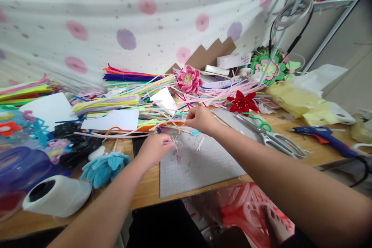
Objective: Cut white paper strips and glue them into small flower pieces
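Observation:
My left hand [155, 149] is closed above the left part of the grey cutting mat [203, 170]. Between its thumb and fingers is a small bunch of thin white strands [176, 143], whose loose ends curl out to the right. Farther forward, my right hand [203, 120] is pinched at the front of a heap of pipe cleaners [157, 124]; whatever its fingertips hold is too small to make out. A small white tied scrap [200, 143] lies on the mat between the hands, among red and dark bits.
Large scissors [276, 139], green-handled scissors [263, 123] and a blue glue gun [322, 133] lie on the right. A red flower [242, 102] and a pink flower [188, 80] rest behind. At left are a blue flower [106, 167] and a white thread cone [59, 195].

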{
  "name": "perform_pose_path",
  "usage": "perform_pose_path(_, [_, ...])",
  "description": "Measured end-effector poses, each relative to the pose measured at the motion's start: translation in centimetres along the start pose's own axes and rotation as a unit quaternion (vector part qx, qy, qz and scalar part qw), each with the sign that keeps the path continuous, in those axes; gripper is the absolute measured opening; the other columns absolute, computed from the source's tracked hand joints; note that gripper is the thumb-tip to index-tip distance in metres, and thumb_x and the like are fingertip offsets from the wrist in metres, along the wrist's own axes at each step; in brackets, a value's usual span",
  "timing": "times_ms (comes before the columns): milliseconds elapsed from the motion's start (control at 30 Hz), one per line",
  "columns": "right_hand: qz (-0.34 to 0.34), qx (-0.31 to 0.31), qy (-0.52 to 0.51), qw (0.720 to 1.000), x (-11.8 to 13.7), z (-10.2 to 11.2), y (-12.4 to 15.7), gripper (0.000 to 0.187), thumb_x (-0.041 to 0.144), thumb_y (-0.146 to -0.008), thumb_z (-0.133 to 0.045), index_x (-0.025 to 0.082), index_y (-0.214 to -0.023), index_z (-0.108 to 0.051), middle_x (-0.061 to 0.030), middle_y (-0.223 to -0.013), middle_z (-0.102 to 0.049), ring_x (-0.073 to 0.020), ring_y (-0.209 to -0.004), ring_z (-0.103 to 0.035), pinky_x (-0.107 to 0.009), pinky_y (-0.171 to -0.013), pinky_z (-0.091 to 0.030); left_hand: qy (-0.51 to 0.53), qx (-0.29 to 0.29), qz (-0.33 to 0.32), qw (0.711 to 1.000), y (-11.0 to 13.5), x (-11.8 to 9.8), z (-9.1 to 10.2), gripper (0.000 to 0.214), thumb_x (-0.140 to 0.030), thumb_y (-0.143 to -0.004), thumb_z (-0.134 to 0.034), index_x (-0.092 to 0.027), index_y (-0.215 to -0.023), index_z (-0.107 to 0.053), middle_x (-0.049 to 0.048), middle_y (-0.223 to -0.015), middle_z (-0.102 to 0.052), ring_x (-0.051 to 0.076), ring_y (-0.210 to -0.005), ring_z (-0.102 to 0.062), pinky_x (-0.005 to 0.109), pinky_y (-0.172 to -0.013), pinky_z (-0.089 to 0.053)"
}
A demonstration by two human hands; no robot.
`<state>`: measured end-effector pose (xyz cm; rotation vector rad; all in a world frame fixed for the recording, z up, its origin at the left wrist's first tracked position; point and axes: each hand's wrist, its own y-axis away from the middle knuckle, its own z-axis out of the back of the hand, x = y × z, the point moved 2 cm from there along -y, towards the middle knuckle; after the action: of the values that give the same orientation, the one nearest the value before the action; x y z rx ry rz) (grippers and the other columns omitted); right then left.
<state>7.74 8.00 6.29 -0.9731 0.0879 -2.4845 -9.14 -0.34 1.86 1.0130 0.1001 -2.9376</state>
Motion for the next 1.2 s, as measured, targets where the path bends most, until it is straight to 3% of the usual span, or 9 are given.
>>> perform_pose_path(133, [-0.007, 0.016, -0.023, 1.000, -0.5, 0.4, 0.2, 0.006, 0.020, -0.065, -0.063, 0.016, -0.062, -0.064, -0.0002, -0.056, -0.062, -0.0119, -0.055, -0.053, -0.020, -0.046, -0.032, -0.011, 0.004, 0.003, 1.000, -0.1, 0.5, -0.2, 0.011, -0.033, -0.061, -0.070, -0.024, -0.066, -0.073, 0.0034, -0.065, -0.070, 0.024, -0.068, -0.061, 0.029, -0.063, -0.037])
perform_pose_path(200, [-0.007, 0.031, -0.040, 0.999, -0.5, 0.8, 0.5, 0.006, 0.020, -0.067, -0.062, 0.015, -0.064, -0.065, -0.0009, -0.058, -0.064, -0.0121, -0.056, -0.054, -0.020, -0.047, -0.034, 0.006, 0.002, 0.006, 1.000, -0.2, 0.3, 0.2, 0.024, -0.033, -0.058, -0.073, -0.024, -0.080, -0.075, 0.0057, -0.077, -0.074, 0.027, -0.075, -0.063, 0.031, -0.067, -0.040])
perform_pose_path(400, [0.020, 0.107, -0.088, 0.990, -0.2, 3.4, 3.2, 0.005, 0.015, -0.067, -0.061, 0.014, -0.065, -0.066, 0.0022, -0.056, -0.059, -0.0093, -0.052, -0.050, -0.020, -0.048, -0.035, 0.124, 0.006, -0.025, 0.992, -0.2, -3.9, 1.2, 0.027, -0.040, -0.075, -0.060, -0.018, -0.090, -0.069, 0.0053, -0.091, -0.071, 0.022, -0.082, -0.062, 0.029, -0.071, -0.043])
perform_pose_path(533, [0.025, 0.127, -0.111, 0.985, -1.0, 5.9, 5.6, 0.002, 0.015, -0.067, -0.062, 0.015, -0.065, -0.064, 0.0053, -0.054, -0.054, -0.0073, -0.050, -0.045, -0.019, -0.046, -0.033, 0.193, 0.094, -0.039, 0.976, -0.1, -7.7, -1.1, 0.020, -0.034, -0.068, -0.069, -0.018, -0.080, -0.070, -0.0038, -0.056, -0.058, 0.013, -0.051, -0.048, 0.024, -0.051, -0.033])
perform_pose_path(700, [0.000, 0.102, -0.234, 0.967, -3.8, 8.0, 8.4, 0.002, 0.016, -0.070, -0.063, 0.015, -0.069, -0.064, 0.0044, -0.060, -0.057, -0.0077, -0.055, -0.049, -0.020, -0.052, -0.037, 0.271, 0.141, -0.047, 0.951, -0.3, -11.3, -4.4, 0.020, -0.034, -0.066, -0.070, -0.016, -0.061, -0.062, -0.0057, -0.052, -0.047, 0.009, -0.049, -0.035, 0.023, -0.049, -0.025])
perform_pose_path(833, [-0.052, 0.068, -0.471, 0.878, -6.9, 7.9, 10.3, 0.019, 0.025, -0.071, -0.068, 0.015, -0.088, -0.068, -0.0002, -0.077, -0.066, -0.0109, -0.068, -0.059, -0.027, -0.068, -0.046, 0.356, 0.160, -0.022, 0.920, -0.6, -13.1, -6.8, 0.024, -0.037, -0.066, -0.068, -0.017, -0.063, -0.056, -0.0064, -0.054, -0.043, 0.006, -0.046, -0.028, 0.023, -0.046, -0.022])
perform_pose_path(967, [-0.090, 0.043, -0.571, 0.815, -9.3, 6.6, 11.5, 0.020, 0.028, -0.067, -0.076, 0.016, -0.083, -0.071, -0.0016, -0.079, -0.069, -0.0116, -0.071, -0.061, -0.028, -0.072, -0.046, 0.446, 0.201, 0.040, 0.871, -0.8, -14.1, -9.1, 0.025, -0.035, -0.064, -0.071, -0.016, -0.066, -0.054, -0.0073, -0.056, -0.041, 0.004, -0.044, -0.022, 0.022, -0.043, -0.015])
perform_pose_path(1067, [-0.108, 0.017, -0.566, 0.817, -10.2, 5.8, 11.9, 0.018, 0.029, -0.066, -0.077, 0.015, -0.071, -0.067, 0.0014, -0.066, -0.064, -0.0103, -0.064, -0.057, -0.026, -0.067, -0.044, 0.465, 0.227, 0.069, 0.853, -0.9, -14.4, -10.4, 0.026, -0.033, -0.063, -0.074, -0.016, -0.065, -0.054, -0.0080, -0.055, -0.039, 0.004, -0.045, -0.021, 0.022, -0.043, -0.014])
perform_pose_path(1200, [-0.130, 0.029, -0.496, 0.858, -10.7, 5.9, 12.1, 0.016, 0.029, -0.071, -0.069, 0.015, -0.071, -0.062, 0.0024, -0.065, -0.060, -0.0100, -0.061, -0.054, -0.025, -0.065, -0.043, 0.450, 0.231, 0.074, 0.859, -0.7, -14.0, -11.5, 0.033, -0.041, -0.065, -0.074, -0.018, -0.060, -0.051, -0.0090, -0.052, -0.033, 0.006, -0.046, -0.022, 0.023, -0.044, -0.017])
